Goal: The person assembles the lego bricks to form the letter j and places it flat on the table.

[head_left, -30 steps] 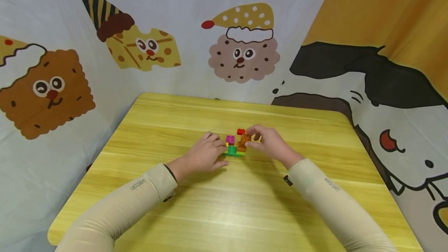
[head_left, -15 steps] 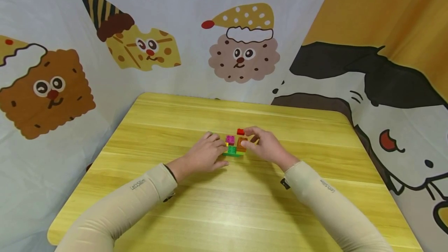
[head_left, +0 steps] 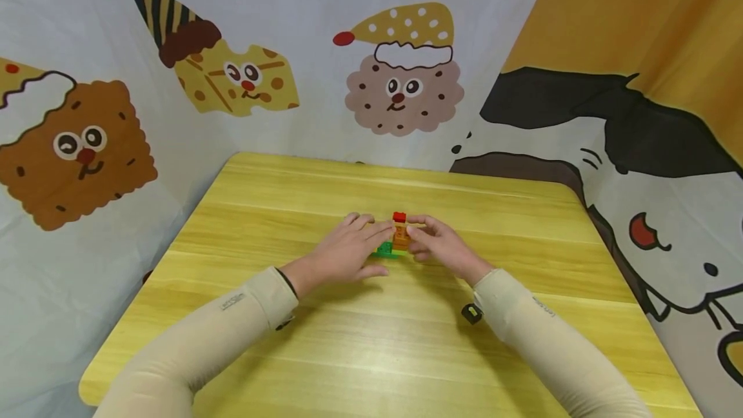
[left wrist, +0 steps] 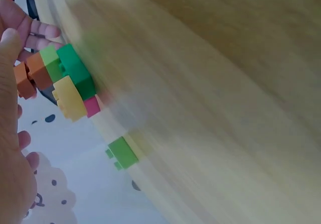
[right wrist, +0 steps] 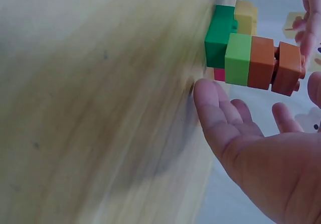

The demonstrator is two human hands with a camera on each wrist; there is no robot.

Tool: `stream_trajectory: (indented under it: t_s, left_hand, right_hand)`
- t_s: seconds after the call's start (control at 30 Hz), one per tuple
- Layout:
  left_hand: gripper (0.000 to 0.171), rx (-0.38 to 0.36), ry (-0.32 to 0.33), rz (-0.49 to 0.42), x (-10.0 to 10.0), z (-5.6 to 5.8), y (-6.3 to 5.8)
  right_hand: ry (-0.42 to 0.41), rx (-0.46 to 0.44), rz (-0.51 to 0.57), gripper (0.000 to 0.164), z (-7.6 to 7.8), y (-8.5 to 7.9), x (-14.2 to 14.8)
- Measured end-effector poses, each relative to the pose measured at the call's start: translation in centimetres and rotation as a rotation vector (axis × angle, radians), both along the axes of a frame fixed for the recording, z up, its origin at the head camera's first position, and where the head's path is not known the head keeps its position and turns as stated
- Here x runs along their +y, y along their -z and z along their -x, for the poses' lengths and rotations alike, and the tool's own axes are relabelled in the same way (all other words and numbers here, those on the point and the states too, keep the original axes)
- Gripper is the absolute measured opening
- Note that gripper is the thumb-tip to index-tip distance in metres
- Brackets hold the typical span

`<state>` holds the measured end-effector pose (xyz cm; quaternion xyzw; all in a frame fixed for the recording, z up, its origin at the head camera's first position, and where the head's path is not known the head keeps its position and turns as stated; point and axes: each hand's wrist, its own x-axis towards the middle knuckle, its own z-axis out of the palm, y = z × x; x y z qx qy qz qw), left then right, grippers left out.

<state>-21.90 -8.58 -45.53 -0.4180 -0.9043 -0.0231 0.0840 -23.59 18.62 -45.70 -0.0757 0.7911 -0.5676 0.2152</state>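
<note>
A small toy-brick build stands on the table: a dark green brick (right wrist: 220,35) at the bottom, with a light green brick (right wrist: 238,59) and a yellow brick (left wrist: 70,98) on it. Two brown bricks (right wrist: 262,63) top the light green one; the upper brown brick (right wrist: 288,69) tilts slightly, with a gap beneath it. My left hand (head_left: 351,250) reaches over the build with fingers extended, fingertips right at the upper brown brick. On the build's right side is my right hand (head_left: 444,247), fingers loosely bent around nothing, thumb near the brown bricks.
A red brick (head_left: 399,217) lies just behind the build. A loose light green brick (left wrist: 122,152) sits apart on the wooden table (head_left: 371,340). A pink brick (left wrist: 92,106) shows past the dark green one. Printed cloth (head_left: 313,31) hangs behind the table.
My right hand brought the upper brown brick onto the lower one and let it go. My left hand has moved right over the build, covering the pink brick in the head view.
</note>
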Motion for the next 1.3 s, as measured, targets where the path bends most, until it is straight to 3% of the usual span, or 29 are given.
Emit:
stream_trajectory:
  t_s: [0.2,0.6,1.07,1.3]
  left_hand:
    - [0.096,-0.022,0.024,0.056,0.7,0.2,0.0]
    - [0.091,-0.019,0.032,0.044,0.9,0.4,-0.4]
    - [0.090,0.015,0.052,0.071,0.9,0.5,-0.8]
    - [0.092,0.002,0.047,0.071,0.9,0.5,-0.7]
  right_hand:
    - [-0.012,-0.059,0.065,0.061,0.1,0.4,0.0]
    - [-0.028,-0.105,0.126,0.061,0.2,0.8,-0.4]
    - [0.058,-0.157,0.207,0.051,0.1,0.8,-1.2]
    - [0.068,-0.174,0.205,0.054,0.1,0.9,-1.2]
